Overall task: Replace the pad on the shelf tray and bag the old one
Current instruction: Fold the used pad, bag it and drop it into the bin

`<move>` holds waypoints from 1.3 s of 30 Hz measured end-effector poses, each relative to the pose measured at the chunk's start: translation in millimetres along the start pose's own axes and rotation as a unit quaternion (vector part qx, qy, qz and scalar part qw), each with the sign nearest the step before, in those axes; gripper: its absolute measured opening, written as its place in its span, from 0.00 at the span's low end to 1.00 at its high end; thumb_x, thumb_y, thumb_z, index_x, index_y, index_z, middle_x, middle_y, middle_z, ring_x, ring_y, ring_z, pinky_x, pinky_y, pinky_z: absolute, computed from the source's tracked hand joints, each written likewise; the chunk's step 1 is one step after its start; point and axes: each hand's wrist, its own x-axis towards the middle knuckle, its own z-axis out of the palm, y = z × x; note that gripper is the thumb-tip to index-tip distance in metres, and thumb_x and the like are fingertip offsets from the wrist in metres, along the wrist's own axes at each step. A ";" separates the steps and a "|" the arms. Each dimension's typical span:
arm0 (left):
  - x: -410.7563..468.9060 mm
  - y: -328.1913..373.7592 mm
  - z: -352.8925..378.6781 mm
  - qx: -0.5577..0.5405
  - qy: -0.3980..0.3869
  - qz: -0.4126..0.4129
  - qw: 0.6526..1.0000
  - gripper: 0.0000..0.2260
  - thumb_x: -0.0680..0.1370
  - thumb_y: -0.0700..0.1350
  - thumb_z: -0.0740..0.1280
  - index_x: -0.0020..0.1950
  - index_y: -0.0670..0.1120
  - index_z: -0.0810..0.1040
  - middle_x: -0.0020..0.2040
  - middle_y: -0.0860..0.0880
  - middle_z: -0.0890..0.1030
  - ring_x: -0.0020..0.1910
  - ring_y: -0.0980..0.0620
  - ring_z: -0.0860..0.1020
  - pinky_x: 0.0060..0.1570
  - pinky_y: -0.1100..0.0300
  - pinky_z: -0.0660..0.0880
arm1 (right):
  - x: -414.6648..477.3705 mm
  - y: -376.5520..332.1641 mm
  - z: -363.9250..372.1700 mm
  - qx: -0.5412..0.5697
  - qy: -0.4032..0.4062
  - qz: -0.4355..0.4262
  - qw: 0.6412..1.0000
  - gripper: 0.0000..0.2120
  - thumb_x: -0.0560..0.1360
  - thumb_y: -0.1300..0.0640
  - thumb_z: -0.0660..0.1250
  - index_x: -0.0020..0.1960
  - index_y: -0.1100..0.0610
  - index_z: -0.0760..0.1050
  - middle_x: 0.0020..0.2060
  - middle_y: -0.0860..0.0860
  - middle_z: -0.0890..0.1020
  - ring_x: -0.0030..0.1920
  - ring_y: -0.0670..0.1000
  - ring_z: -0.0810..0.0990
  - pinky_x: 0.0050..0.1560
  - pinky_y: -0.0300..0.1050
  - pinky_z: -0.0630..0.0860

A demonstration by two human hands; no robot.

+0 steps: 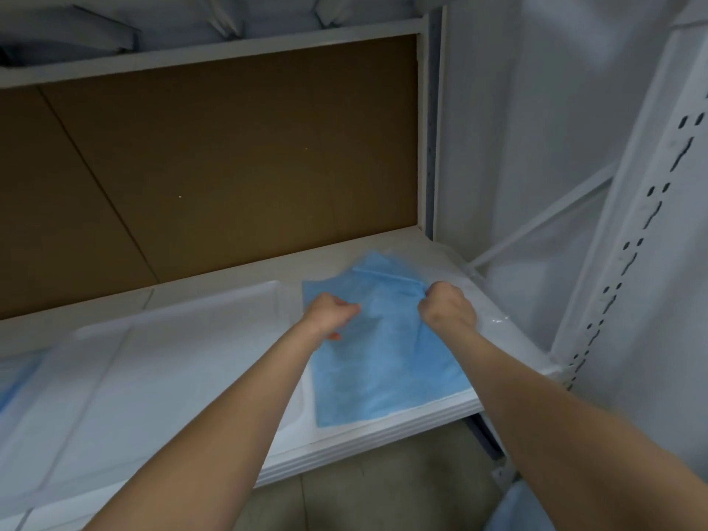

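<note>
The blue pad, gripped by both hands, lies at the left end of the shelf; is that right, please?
Not quite: the head view shows the pad at the right end of the shelf, not the left. The left hand and right hand do both grip it.

Brown backing board [214, 155] is filling the upper left and centre of the frame. White upper rail [210, 51] is crossing above it. Slotted white upright [636, 270] is slanting down the right side, with a diagonal brace [544, 220] crossing beside it. Grey-green floor [383, 488] is showing at bottom centre.
</note>
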 end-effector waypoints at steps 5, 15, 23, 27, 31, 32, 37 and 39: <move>-1.1 32.6 19.1 -0.188 -0.078 -0.081 0.976 0.24 0.73 0.64 0.65 0.53 0.44 0.73 0.50 0.46 0.81 0.49 0.49 0.78 0.48 0.55 0.77 | 2.0 -19.0 6.0 0.208 -0.075 -0.039 0.974 0.07 0.74 0.55 0.66 0.44 0.56 0.82 0.42 0.56 0.82 0.47 0.56 0.81 0.50 0.46 0.76; 4.2 33.8 30.6 -0.262 0.022 -0.075 0.962 0.07 0.78 0.35 0.60 0.40 0.43 0.70 0.37 0.45 0.74 0.34 0.50 0.75 0.31 0.59 0.74 | 7.9 -9.5 -1.1 0.016 -0.023 -0.066 0.997 0.13 0.78 0.54 0.60 0.58 0.55 0.78 0.57 0.56 0.78 0.58 0.58 0.76 0.55 0.47 0.73; 5.4 23.7 26.2 -0.242 0.031 -0.085 0.966 0.07 0.78 0.42 0.62 0.54 0.43 0.70 0.42 0.45 0.76 0.39 0.48 0.76 0.34 0.59 0.75 | 14.8 10.6 4.5 -0.093 -0.065 0.002 0.994 0.23 0.76 0.56 0.62 0.69 0.56 0.62 0.65 0.57 0.68 0.64 0.59 0.71 0.59 0.50 0.71; 10.7 21.1 25.9 -0.219 0.050 -0.067 0.972 0.08 0.79 0.45 0.63 0.54 0.45 0.67 0.45 0.45 0.75 0.39 0.49 0.75 0.32 0.59 0.74 | 16.7 7.2 4.0 -0.069 -0.047 0.022 0.996 0.20 0.77 0.58 0.61 0.68 0.58 0.67 0.65 0.57 0.73 0.64 0.58 0.74 0.60 0.48 0.72; 21.4 11.2 27.3 -0.183 0.078 -0.051 0.979 0.02 0.78 0.41 0.61 0.45 0.45 0.72 0.50 0.42 0.78 0.47 0.44 0.78 0.45 0.52 0.78 | 15.5 0.9 3.2 -0.036 -0.026 0.027 0.999 0.16 0.76 0.62 0.62 0.63 0.60 0.74 0.61 0.57 0.78 0.61 0.59 0.77 0.58 0.47 0.74; 23.5 9.0 27.6 -0.177 0.084 -0.043 0.980 0.02 0.78 0.39 0.61 0.46 0.44 0.73 0.50 0.42 0.79 0.48 0.43 0.78 0.49 0.51 0.78 | 17.2 0.3 4.1 -0.011 -0.028 0.034 0.999 0.14 0.75 0.62 0.63 0.60 0.60 0.75 0.59 0.57 0.79 0.59 0.59 0.78 0.55 0.46 0.75; 27.8 9.0 25.7 -0.210 0.113 -0.007 0.971 0.05 0.77 0.38 0.58 0.49 0.44 0.72 0.45 0.44 0.77 0.42 0.47 0.75 0.42 0.55 0.73 | 20.9 -4.1 3.9 0.158 -0.013 0.066 0.985 0.07 0.76 0.64 0.60 0.53 0.58 0.72 0.39 0.55 0.85 0.48 0.56 0.84 0.49 0.45 0.77; 21.9 17.7 18.7 -0.238 0.118 0.014 0.964 0.10 0.77 0.39 0.57 0.57 0.44 0.72 0.45 0.45 0.76 0.41 0.48 0.75 0.40 0.57 0.72 | 19.5 -7.3 0.2 0.189 0.027 0.054 0.980 0.08 0.78 0.60 0.56 0.55 0.57 0.71 0.33 0.52 0.83 0.43 0.56 0.85 0.48 0.45 0.77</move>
